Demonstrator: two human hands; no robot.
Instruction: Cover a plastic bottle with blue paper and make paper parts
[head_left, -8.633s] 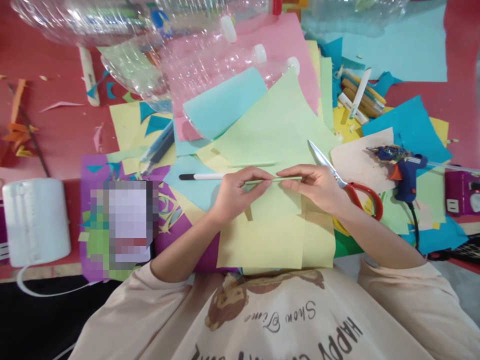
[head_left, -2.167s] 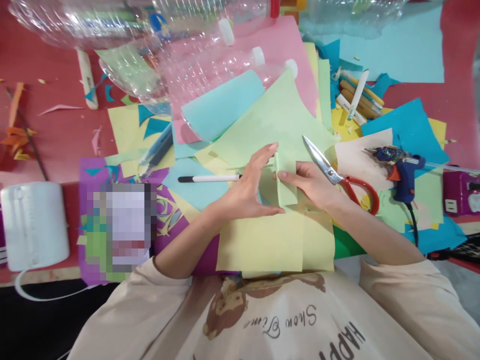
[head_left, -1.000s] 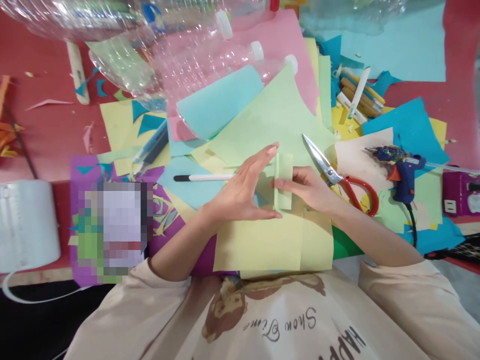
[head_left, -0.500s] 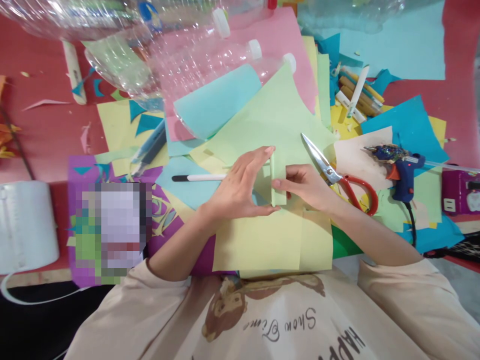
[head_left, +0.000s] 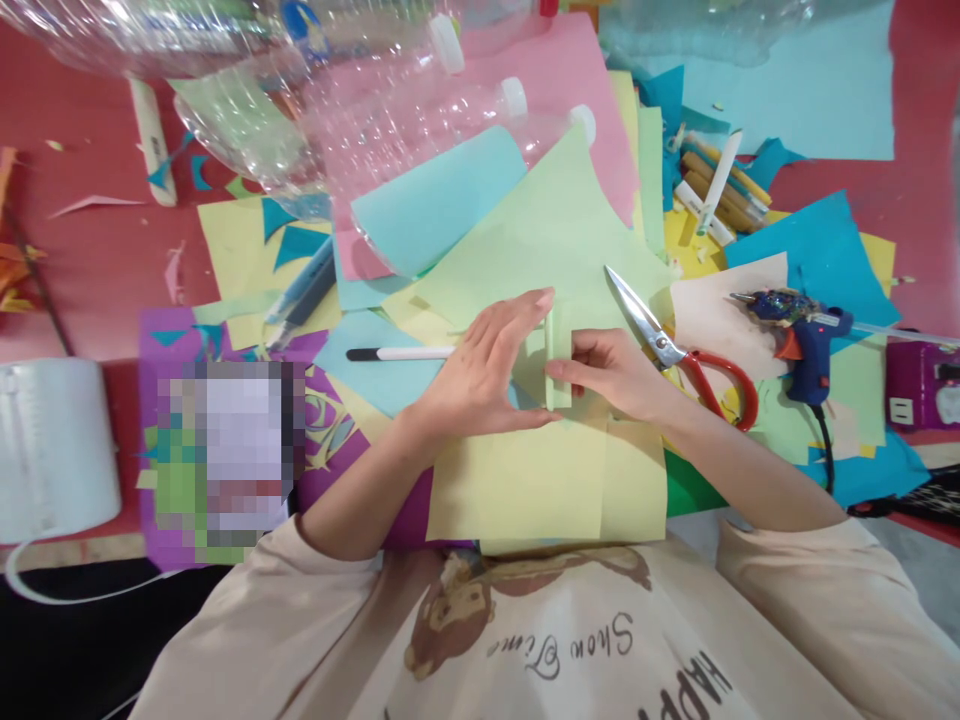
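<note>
A folded piece of light green paper (head_left: 559,340) stands between my two hands above the pale paper sheets. My left hand (head_left: 476,375) holds it by its far and near ends, thumb at the near end and fingertips at the far end. The right side of the paper is pinched by my right hand (head_left: 622,373), its thumb on the fold and its other fingers curled partly out of sight. Just right of that hand lie scissors (head_left: 663,348) with red handles, blades slightly apart. A white marker with a black cap (head_left: 409,354) lies by my left hand.
Clear plastic bottles (head_left: 427,120) and a rolled blue paper (head_left: 442,200) lie at the back. A blue glue gun (head_left: 814,360) rests at the right near a purple power box (head_left: 919,385). Several markers (head_left: 720,185) lie back right. Purple paper (head_left: 169,335) with scraps is at left.
The whole view has shifted very slightly. Both hands keep the same hold on the folded green paper, which has barely turned.
</note>
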